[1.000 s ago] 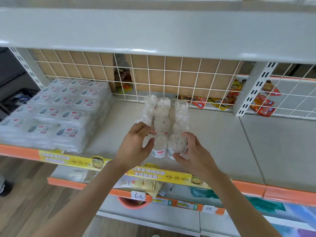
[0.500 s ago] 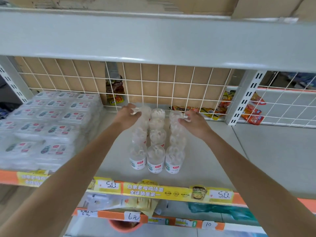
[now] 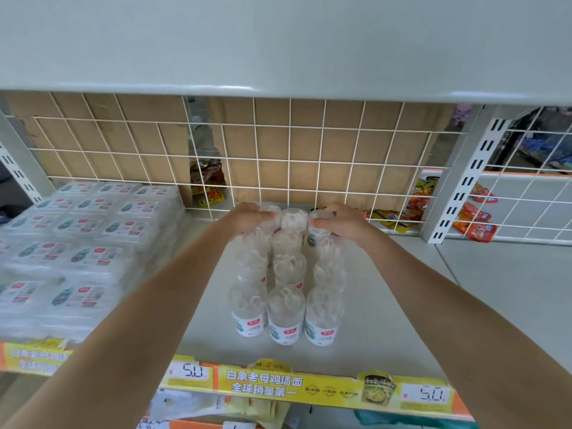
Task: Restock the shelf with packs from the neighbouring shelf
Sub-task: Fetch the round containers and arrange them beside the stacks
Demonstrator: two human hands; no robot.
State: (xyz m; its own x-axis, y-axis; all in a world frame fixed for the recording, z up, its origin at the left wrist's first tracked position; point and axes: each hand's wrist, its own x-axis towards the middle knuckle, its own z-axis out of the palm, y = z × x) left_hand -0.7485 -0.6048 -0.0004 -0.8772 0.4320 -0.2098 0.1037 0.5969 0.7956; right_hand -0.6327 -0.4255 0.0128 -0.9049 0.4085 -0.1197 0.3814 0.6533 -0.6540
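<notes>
A: We see a shrink-wrapped pack of clear plastic bottles with white labels [image 3: 286, 274] standing on the pale grey metal shelf [image 3: 402, 320], three across and four deep.

B: We note the left hand [image 3: 250, 219] and right hand [image 3: 337, 222] curled over its far corners, apparently gripping the wrap. Stacked clear-wrapped packs [image 3: 83, 252] lie to the left.

Rear bottles [image 3: 322, 222] behind hands; left stacked packs [image 3: 37, 274] blurred, edge-cropped
</notes>
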